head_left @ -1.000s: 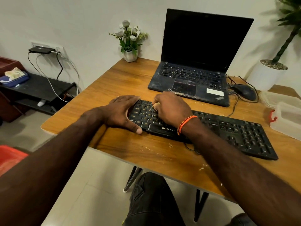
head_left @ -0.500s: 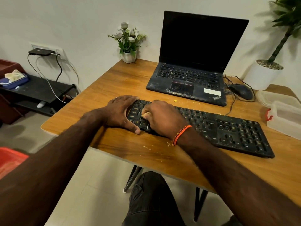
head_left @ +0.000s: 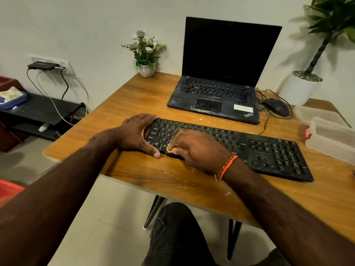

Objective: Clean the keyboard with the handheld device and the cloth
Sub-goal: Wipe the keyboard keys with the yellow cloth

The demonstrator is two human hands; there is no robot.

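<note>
A wooden desk [head_left: 134, 96] stands against a white wall [head_left: 86, 25], pale floor tiles [head_left: 107, 217] below.

Keyboard [head_left: 249, 148] on the table [head_left: 134, 96], laptop [head_left: 221, 89] behind it, mouse [head_left: 276, 107] right of the laptop.
</note>
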